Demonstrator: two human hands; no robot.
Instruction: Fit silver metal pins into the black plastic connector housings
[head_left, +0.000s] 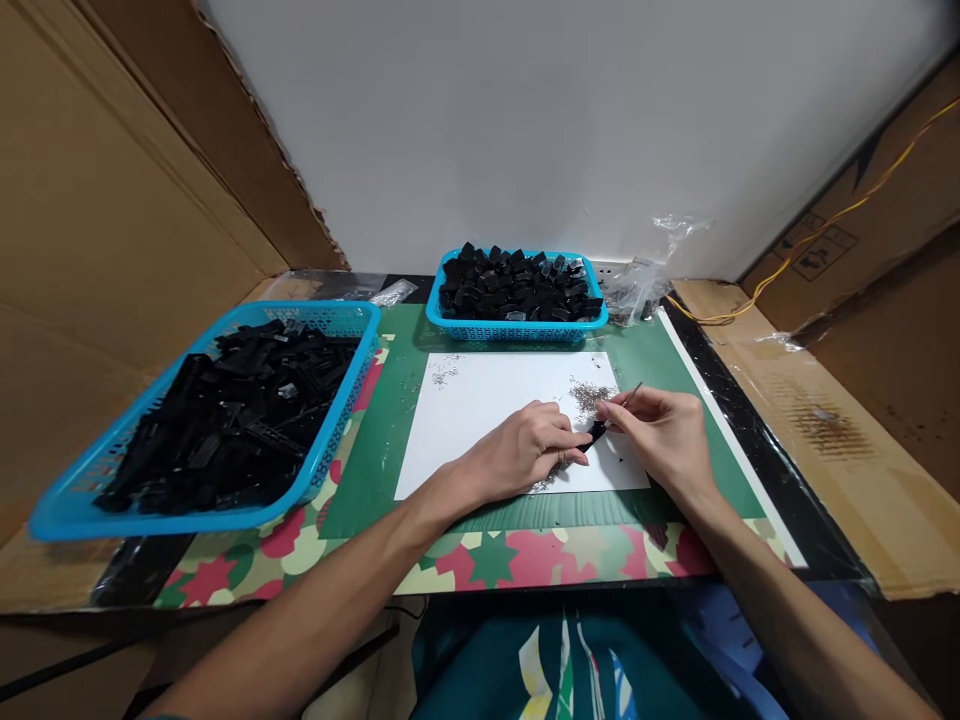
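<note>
My left hand (534, 445) is closed, its fingers pinching a small black plastic part (597, 431) against the white sheet (480, 410). Facing it from the right, my right hand (664, 430) is closed on a thin, dark, rod-like tool (636, 390); one end sticks up past the fingers, and the other is hidden. The fingertips of both hands are close together at the black part. Just beyond them lies a pile of tiny metal pieces (589, 396). More small pieces (551, 478) are partly covered by my left hand.
A large blue basket (356, 400) of black plastic parts stands at left. At the back, a smaller blue basket (517, 331) holds black pieces, with clear plastic bags (637, 290) beside it. Tiny pieces (444, 372) lie scattered at the sheet's far left corner. Cardboard walls flank the table.
</note>
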